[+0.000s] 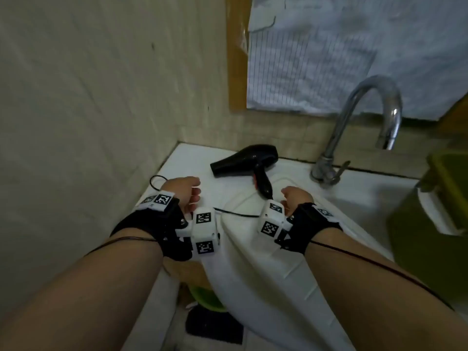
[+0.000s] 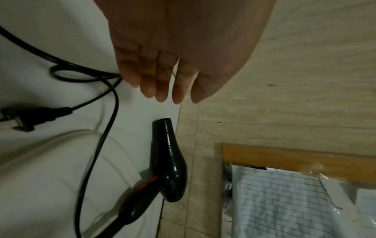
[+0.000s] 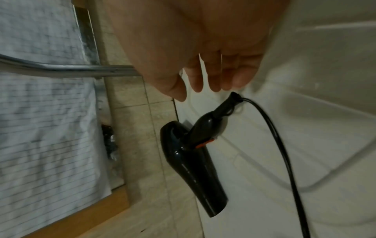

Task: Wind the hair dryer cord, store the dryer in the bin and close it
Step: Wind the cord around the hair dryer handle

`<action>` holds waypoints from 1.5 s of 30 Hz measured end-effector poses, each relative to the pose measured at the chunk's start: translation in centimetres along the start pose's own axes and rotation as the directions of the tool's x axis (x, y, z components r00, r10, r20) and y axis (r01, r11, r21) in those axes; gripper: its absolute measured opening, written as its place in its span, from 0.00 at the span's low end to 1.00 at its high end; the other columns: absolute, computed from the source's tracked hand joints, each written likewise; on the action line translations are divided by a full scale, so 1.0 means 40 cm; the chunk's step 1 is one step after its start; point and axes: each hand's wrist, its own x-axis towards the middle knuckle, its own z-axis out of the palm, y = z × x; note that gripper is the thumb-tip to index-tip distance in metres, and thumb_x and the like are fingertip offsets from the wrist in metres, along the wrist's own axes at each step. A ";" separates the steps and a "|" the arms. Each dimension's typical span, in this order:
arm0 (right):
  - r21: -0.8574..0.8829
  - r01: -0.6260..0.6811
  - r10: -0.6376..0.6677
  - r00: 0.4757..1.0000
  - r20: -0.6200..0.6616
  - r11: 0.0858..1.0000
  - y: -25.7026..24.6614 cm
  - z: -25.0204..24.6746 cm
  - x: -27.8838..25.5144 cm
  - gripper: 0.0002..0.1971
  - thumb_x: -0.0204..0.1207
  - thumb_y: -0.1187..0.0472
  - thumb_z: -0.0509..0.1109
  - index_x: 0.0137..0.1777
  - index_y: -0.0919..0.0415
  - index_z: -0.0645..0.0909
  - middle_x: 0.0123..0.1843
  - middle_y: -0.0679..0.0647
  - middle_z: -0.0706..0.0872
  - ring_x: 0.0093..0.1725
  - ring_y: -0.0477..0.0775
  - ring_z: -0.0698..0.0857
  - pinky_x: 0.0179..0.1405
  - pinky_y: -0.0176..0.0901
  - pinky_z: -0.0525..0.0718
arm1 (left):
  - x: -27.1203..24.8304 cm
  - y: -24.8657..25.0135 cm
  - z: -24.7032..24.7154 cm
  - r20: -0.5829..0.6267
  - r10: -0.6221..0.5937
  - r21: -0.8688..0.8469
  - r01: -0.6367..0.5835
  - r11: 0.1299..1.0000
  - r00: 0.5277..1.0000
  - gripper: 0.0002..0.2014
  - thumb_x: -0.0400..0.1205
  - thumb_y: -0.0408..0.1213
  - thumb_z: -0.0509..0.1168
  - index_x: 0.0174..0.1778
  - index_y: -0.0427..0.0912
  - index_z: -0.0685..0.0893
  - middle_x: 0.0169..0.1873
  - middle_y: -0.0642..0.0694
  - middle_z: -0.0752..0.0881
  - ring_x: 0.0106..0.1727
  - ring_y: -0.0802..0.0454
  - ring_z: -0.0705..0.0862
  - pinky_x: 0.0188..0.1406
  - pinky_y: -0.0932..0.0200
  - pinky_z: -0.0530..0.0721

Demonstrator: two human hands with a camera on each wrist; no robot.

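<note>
Hair dryer [image 1: 247,158]: glossy black plastic, tapered barrel with a round nozzle opening, orange switch on the curved handle. Lies on its side on the smooth white counter [image 1: 182,160], ahead of and between both hands, handle end nearest the right hand.

Cord [image 2: 95,145]: thin black rubbery cable, unwound, leaves the handle base and runs across the white lid [image 1: 253,262] towards the left hand, forming a small loop there. Flat-pronged black plug [image 2: 30,117] lies on the counter just beside the left fingers.

Left hand [image 1: 183,191]: fingers straight to relaxed, together, holding nothing; fingertips just beside the cord loop, contact not clear.

Right hand [image 1: 295,196]: fingers loosely extended, slightly spread, holding nothing; tips near the handle's cord end, apart from it.

White lid: matt plastic, rounded corners, raised rim, under both wrists.

Curved chrome tap [image 1: 367,122] stands beyond the right hand; olive-green container [image 1: 435,211] to its right; beige tiled wall [image 1: 88,97] left of the left hand
</note>
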 end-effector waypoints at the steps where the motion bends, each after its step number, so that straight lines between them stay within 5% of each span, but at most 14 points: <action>1: -0.032 0.001 -0.001 1.000 -0.003 0.999 0.003 0.005 0.009 0.24 0.81 0.62 0.57 0.76 0.70 0.66 0.73 0.69 0.75 0.30 0.50 0.72 0.29 0.39 0.75 | 0.012 -0.006 0.002 0.013 -0.003 -0.002 0.003 1.000 1.000 0.07 0.80 0.37 0.62 0.38 0.40 0.80 0.31 0.45 0.80 0.28 0.50 0.74 0.26 0.58 0.71; 3: -0.125 0.010 -0.012 1.000 -0.015 0.992 0.019 0.013 0.026 0.14 0.81 0.62 0.58 0.62 0.67 0.77 0.54 0.67 0.81 0.29 0.49 0.72 0.28 0.38 0.77 | 0.025 -0.016 0.003 0.013 -0.026 0.003 0.026 1.000 1.000 0.07 0.80 0.36 0.62 0.36 0.40 0.80 0.30 0.44 0.79 0.28 0.50 0.73 0.25 0.60 0.70; 5: -0.167 -0.014 0.016 1.000 0.012 0.986 0.038 0.027 0.041 0.07 0.79 0.62 0.61 0.39 0.58 0.75 0.44 0.58 0.77 0.30 0.48 0.75 0.28 0.39 0.78 | 0.031 -0.030 0.006 0.033 -0.048 -0.002 0.048 0.999 0.998 0.07 0.79 0.36 0.63 0.36 0.40 0.80 0.30 0.44 0.80 0.28 0.50 0.74 0.25 0.60 0.71; 10: -0.118 -0.046 0.044 0.999 -0.018 0.992 0.036 0.052 0.041 0.18 0.79 0.59 0.63 0.27 0.63 0.72 0.26 0.57 0.72 0.24 0.55 0.70 0.25 0.45 0.70 | 0.032 -0.040 0.007 0.065 -0.058 0.015 0.057 0.998 0.996 0.07 0.81 0.37 0.62 0.40 0.40 0.81 0.31 0.44 0.81 0.28 0.51 0.75 0.27 0.60 0.72; 20: 0.098 -0.021 0.010 0.994 0.112 0.995 0.005 0.141 -0.033 0.17 0.83 0.54 0.57 0.35 0.59 0.78 0.26 0.49 0.68 0.19 0.46 0.61 0.09 0.31 0.63 | -0.007 0.001 0.021 0.115 -0.007 -0.014 0.009 1.000 0.993 0.07 0.81 0.39 0.61 0.41 0.40 0.81 0.32 0.44 0.83 0.31 0.51 0.77 0.30 0.60 0.73; 29: 0.029 0.141 -0.142 0.927 0.348 0.990 -0.017 0.175 -0.168 0.13 0.83 0.56 0.58 0.43 0.60 0.80 0.25 0.50 0.68 0.22 0.46 0.61 0.21 0.36 0.61 | -0.073 0.061 0.044 0.180 0.064 -0.048 -0.056 0.997 0.982 0.15 0.80 0.49 0.63 0.49 0.39 0.79 0.43 0.40 0.86 0.39 0.49 0.83 0.37 0.57 0.80; 33: -0.048 0.272 -0.222 0.867 0.447 0.961 -0.024 0.178 -0.207 0.13 0.81 0.58 0.61 0.38 0.59 0.81 0.23 0.50 0.70 0.21 0.47 0.62 0.21 0.37 0.61 | -0.115 0.094 0.037 0.215 0.083 -0.124 -0.057 0.991 0.973 0.17 0.80 0.51 0.63 0.41 0.38 0.80 0.34 0.40 0.86 0.30 0.50 0.84 0.30 0.59 0.82; 38: -0.197 0.468 -0.310 0.793 0.525 0.862 -0.023 0.203 -0.257 0.10 0.66 0.49 0.70 0.35 0.56 0.84 0.36 0.64 0.76 0.34 0.58 0.71 0.31 0.42 0.67 | -0.170 0.119 0.023 0.184 0.120 -0.284 -0.064 0.957 0.976 0.14 0.80 0.40 0.66 0.34 0.33 0.80 0.31 0.39 0.83 0.28 0.47 0.81 0.31 0.57 0.82; 40: -0.279 0.537 -0.317 0.763 0.564 0.796 -0.032 0.204 -0.274 0.10 0.60 0.48 0.72 0.36 0.54 0.83 0.33 0.61 0.76 0.33 0.56 0.71 0.30 0.42 0.67 | -0.191 0.126 0.010 0.197 0.133 -0.372 -0.051 0.927 0.971 0.13 0.81 0.37 0.64 0.32 0.34 0.79 0.29 0.41 0.82 0.26 0.49 0.81 0.28 0.59 0.83; 43: -0.373 0.625 -0.286 0.703 0.651 0.686 -0.042 0.196 -0.289 0.03 0.68 0.63 0.71 0.38 0.58 0.80 0.24 0.48 0.78 0.23 0.44 0.72 0.22 0.31 0.69 | -0.211 0.137 -0.014 0.164 0.251 -0.410 -0.166 0.897 0.954 0.10 0.82 0.34 0.62 0.35 0.36 0.77 0.30 0.40 0.81 0.30 0.47 0.80 0.29 0.57 0.82; 45: -0.467 0.681 -0.258 0.683 0.683 0.564 -0.034 0.197 -0.288 0.04 0.69 0.68 0.72 0.43 0.66 0.81 0.28 0.51 0.84 0.26 0.41 0.77 0.27 0.27 0.77 | -0.229 0.150 -0.034 0.130 0.336 -0.425 -0.254 0.869 0.933 0.05 0.82 0.33 0.62 0.40 0.38 0.75 0.30 0.40 0.82 0.31 0.47 0.81 0.28 0.57 0.82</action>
